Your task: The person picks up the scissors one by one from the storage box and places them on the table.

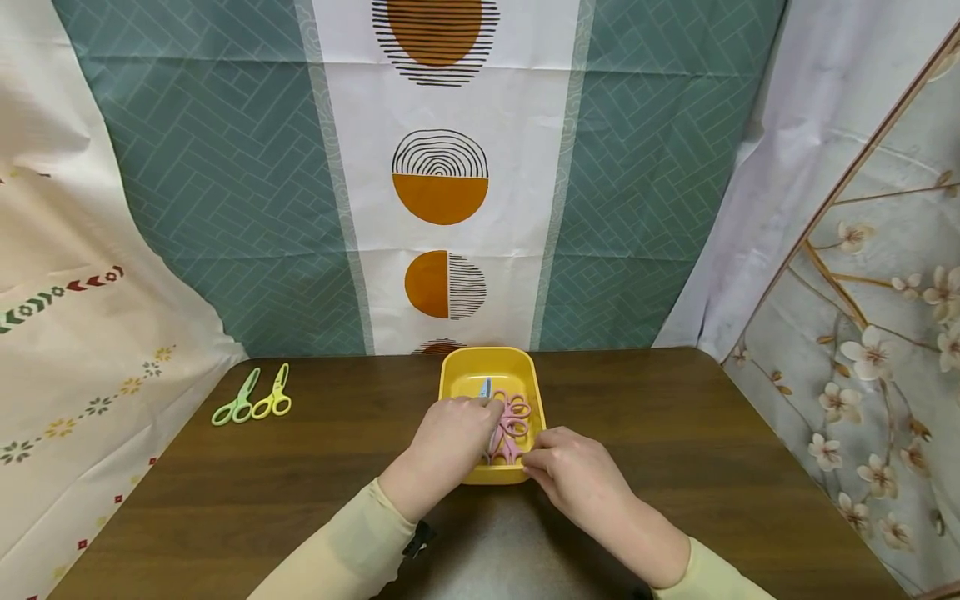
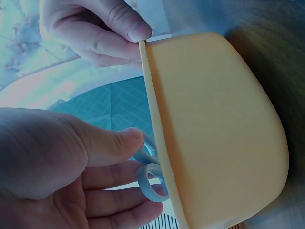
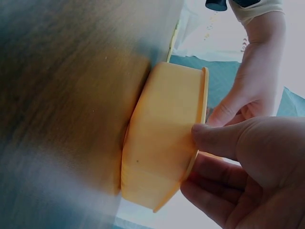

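A yellow plastic tray stands on the table near the middle of the head view. My left hand reaches over its left side and pinches blue scissors by the handle, whose ring shows beside the thumb in the left wrist view. Their lower part is hidden behind the hand in the head view. Pink scissors, seemingly more than one pair, lie in the tray to the right of that hand. At the tray's near right corner, my right hand pinches the rim between thumb and fingers.
Green scissors and yellow scissors lie side by side at the table's far left. The brown wooden table meets a patterned curtain at the back. Printed cloths hang at both sides.
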Demonstrator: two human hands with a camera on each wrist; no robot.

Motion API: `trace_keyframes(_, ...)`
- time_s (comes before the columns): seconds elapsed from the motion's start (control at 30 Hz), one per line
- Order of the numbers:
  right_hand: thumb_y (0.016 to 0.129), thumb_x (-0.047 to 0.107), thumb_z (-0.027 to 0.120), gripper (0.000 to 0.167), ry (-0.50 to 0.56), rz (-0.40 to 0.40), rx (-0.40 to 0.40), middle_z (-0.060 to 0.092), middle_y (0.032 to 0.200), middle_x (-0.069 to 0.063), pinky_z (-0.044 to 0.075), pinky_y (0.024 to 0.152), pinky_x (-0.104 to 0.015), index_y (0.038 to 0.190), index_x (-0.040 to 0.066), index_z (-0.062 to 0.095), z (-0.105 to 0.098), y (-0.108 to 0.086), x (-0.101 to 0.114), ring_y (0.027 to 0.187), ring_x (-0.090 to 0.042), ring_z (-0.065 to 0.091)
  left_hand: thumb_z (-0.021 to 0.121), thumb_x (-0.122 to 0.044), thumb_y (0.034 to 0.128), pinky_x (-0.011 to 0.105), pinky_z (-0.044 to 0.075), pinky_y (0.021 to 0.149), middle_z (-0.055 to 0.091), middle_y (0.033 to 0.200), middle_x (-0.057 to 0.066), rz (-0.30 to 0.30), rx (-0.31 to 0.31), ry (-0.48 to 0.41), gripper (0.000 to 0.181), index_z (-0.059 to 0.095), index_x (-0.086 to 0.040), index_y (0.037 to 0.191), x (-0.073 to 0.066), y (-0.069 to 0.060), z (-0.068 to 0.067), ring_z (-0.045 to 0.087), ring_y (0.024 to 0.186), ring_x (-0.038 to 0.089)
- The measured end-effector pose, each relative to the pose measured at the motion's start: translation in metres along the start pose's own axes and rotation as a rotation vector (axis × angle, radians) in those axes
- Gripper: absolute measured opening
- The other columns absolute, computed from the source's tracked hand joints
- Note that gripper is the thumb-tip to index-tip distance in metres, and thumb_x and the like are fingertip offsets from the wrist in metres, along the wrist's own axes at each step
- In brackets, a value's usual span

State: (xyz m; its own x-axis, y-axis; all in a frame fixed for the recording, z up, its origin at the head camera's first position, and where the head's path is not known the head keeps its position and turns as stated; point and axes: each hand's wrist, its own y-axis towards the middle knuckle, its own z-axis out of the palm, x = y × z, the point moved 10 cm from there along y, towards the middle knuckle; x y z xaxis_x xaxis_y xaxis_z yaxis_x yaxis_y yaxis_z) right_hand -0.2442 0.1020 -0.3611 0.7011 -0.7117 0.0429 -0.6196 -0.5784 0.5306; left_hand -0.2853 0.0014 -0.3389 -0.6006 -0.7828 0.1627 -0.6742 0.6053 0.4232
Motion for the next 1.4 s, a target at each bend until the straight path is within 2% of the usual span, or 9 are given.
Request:
trace_keyframes(0.27, 0.085, 0.012, 0.097, 0.014, 0.003, 0.02, 0.006, 0.073, 0.091, 0.005, 0.062, 0.076, -0.037, 0.094, 0.015, 0.087, -0.001, 0.0, -0.002, 0.091, -0.016, 0.07, 0.084, -0.002, 0.0959, 0.039, 0.062, 0.068, 0.077, 0.09, 0.004, -0.004, -0.037, -0.016, 0.016, 0.072, -0.011, 0.101, 0.004, -0.007, -0.012, 0.071, 0.071, 0.019)
trace_keyframes(0.47, 0.085, 0.012, 0.096, 0.014, 0.01, 0.024, 0.002, 0.073, 0.092, 0.005, 0.062, 0.074, -0.038, 0.095, 0.016, 0.087, -0.002, 0.0, -0.002, 0.091, -0.016, 0.07, 0.083, -0.002, 0.097, 0.039, 0.06, 0.064, 0.077, 0.091, 0.003, -0.007, -0.064, 0.0, 0.014, 0.073, -0.011, 0.102, 0.007, -0.013, -0.019, 0.07, 0.071, 0.019)
trace_keyframes(0.73, 0.085, 0.012, 0.097, 0.015, 0.013, 0.029, 0.011, 0.073, 0.092, 0.005, 0.062, 0.074, -0.037, 0.096, 0.016, 0.087, -0.001, 0.001, -0.002, 0.091, -0.016, 0.07, 0.09, 0.003, 0.085, 0.037, 0.057, 0.065, 0.075, 0.09, 0.002, 0.001, -0.076, 0.013, 0.026, 0.071, -0.01, 0.098, 0.013, -0.02, -0.027, 0.07, 0.074, 0.02)
trace_keyframes(1.0, 0.086, 0.013, 0.097, 0.013, 0.018, 0.029, 0.002, 0.073, 0.092, 0.004, 0.062, 0.075, -0.037, 0.095, 0.015, 0.087, -0.002, 0.0, -0.002, 0.091, -0.016, 0.07, 0.092, 0.002, 0.0856, 0.037, 0.057, 0.064, 0.073, 0.089, 0.003, -0.004, -0.106, 0.017, 0.026, 0.07, -0.009, 0.096, 0.019, -0.026, -0.031, 0.07, 0.076, 0.021)
trace_keyframes(1.4, 0.086, 0.013, 0.097, 0.013, 0.023, 0.034, -0.001, 0.073, 0.092, 0.004, 0.062, 0.075, -0.037, 0.094, 0.015, 0.088, -0.003, 0.001, -0.002, 0.09, -0.016, 0.069, 0.093, 0.008, 0.0805, 0.038, 0.057, 0.062, 0.075, 0.09, 0.008, -0.015, -0.154, 0.052, 0.029, 0.071, -0.006, 0.094, 0.034, -0.041, -0.037, 0.069, 0.074, 0.024)
